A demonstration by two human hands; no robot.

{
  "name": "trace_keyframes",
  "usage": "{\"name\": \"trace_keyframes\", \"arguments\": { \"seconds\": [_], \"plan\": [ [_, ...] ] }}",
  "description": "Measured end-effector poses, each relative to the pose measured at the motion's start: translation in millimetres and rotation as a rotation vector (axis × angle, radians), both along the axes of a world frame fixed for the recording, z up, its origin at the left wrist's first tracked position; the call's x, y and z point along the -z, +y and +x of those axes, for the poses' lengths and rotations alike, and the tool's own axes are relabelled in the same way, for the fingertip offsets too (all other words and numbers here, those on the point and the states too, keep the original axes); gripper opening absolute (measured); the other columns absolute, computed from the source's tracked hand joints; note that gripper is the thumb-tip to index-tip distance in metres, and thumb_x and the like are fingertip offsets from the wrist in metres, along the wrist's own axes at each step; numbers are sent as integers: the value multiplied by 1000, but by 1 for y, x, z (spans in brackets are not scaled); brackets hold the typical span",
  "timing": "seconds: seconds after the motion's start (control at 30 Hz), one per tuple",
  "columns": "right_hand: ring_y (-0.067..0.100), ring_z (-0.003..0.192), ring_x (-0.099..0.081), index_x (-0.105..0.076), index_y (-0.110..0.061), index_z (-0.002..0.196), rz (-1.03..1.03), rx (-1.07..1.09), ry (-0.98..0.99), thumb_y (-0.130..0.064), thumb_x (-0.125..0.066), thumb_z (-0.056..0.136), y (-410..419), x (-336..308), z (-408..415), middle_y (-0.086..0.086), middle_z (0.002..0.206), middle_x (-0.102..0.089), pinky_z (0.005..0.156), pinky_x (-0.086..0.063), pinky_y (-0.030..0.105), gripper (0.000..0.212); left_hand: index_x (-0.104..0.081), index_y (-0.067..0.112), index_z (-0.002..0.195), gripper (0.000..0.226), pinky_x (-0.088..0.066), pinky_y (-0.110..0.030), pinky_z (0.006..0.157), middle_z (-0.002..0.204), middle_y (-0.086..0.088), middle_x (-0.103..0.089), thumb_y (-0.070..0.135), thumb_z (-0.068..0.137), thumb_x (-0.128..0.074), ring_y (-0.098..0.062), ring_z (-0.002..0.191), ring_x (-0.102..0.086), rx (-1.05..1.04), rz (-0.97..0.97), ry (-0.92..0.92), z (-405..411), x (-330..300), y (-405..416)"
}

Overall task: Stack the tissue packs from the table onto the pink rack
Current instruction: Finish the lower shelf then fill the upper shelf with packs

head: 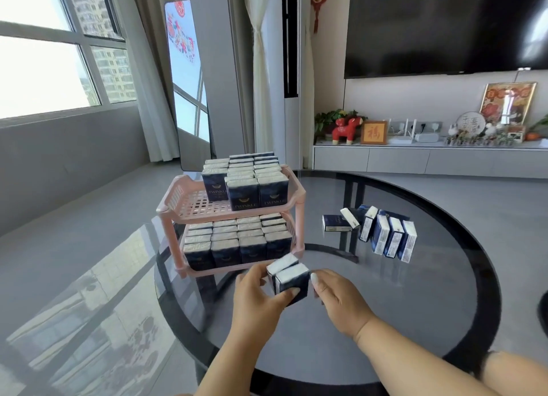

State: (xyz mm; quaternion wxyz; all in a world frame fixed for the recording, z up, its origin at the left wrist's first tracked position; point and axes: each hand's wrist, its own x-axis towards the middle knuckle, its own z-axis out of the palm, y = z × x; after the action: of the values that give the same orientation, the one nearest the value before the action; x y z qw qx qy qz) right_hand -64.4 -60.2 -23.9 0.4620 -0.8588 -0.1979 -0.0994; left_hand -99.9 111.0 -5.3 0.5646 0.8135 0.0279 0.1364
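**Two tissue packs held in front of a nearly full pink rack**

A bright living room with a large window at 10 o'clock, a dark television (444, 25) on the wall at 1 o'clock and a low cabinet (430, 158) carrying ornaments beneath it. In the foreground stands a round, dark glass worktop (415, 306) with a black rim.

The pink rack (189, 209) sits on the worktop at about 11 o'clock from the hands. Both of its tiers hold dark blue tissue packs standing upright in tight rows: the lower tier (237, 247) looks filled across its front, while the upper tier (246, 185) has a bare patch of pink grid at its front left.

At 2 o'clock, well apart from the rack, a loose group of tissue packs (382, 232) remains on the worktop, most standing on end and leaning, one lying flat at the group's left.

Just in front of the rack's lower tier, the left hand (258, 292) grips two tissue packs (289, 280) held side by side, thumb across the near face and fingers curled behind. The right hand (335, 295) touches the right side of the same pair with its thumb, its fingers curled under and partly hidden.
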Motion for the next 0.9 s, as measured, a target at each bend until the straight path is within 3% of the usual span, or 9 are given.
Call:
{"name": "trace_keyframes", "arguments": {
  "seconds": [0.1,0.17,0.23,0.37,0.53,0.7,0.77,0.9],
  "plan": [
    [12,74,-52,-63,-9,88,-54,24,53,-73,-18,76,-1,-1,0,0,76,-55,76,-45,34,79,-60,40,104,49,-53,-28,80,101,11,-66,30,64,-87,-10,94,-61,-28,-29,-51,-1,-20,17],
    [11,75,-53,-64,-8,91,-111,32,62,-78,-13,74,-1,-3,0,-5,74,-53,77,-44,30,88,-62,33,100,46,-53,-21,70,90,9,-71,14,67,-87,-8,80,-64,-71,-55,-104,-6,-43,31],
    [5,75,-53,-65,-11,88,-159,45,48,-74,-10,75,0,-5,1,-10,72,-51,77,-42,26,84,-61,29,99,46,-51,-18,66,86,9,-71,6,68,-85,0,73,-65,-99,-72,-163,-9,-69,48],
    [6,76,-53,-63,-8,82,-168,76,28,-71,-11,76,2,-3,1,-4,75,-56,75,-42,24,82,-58,32,97,46,-52,-32,71,85,6,-66,5,70,-84,-13,73,-59,-126,10,-226,-1,-117,87],
    [6,76,-54,-63,-9,80,-191,87,18,-71,-12,77,1,0,4,-1,77,-59,74,-44,26,81,-53,18,108,47,-50,-25,65,91,0,-63,6,72,-82,-13,72,-58,-131,229,-157,30,-175,119],
    [10,75,-54,-62,-9,79,-208,108,5,-81,-8,74,2,3,7,2,77,-59,74,-44,29,91,-57,20,101,48,-52,-47,92,101,-6,-67,6,67,-86,-31,93,-66,-69,427,34,76,-183,141],
    [13,76,-55,-61,-7,78,-208,108,1,-87,-4,71,2,5,9,3,78,-60,75,-45,33,98,-57,18,108,51,-53,-47,92,108,-6,-65,7,67,-86,-31,94,-65,-51,487,70,87,-180,141],
    [14,74,-55,-60,-6,76,-212,111,-7,-84,-10,74,2,8,13,5,76,-58,75,-45,36,92,-54,11,123,59,-55,-45,86,114,-5,-59,8,72,-83,-29,91,-64,-41,542,102,102,-169,137]
  ]
}}
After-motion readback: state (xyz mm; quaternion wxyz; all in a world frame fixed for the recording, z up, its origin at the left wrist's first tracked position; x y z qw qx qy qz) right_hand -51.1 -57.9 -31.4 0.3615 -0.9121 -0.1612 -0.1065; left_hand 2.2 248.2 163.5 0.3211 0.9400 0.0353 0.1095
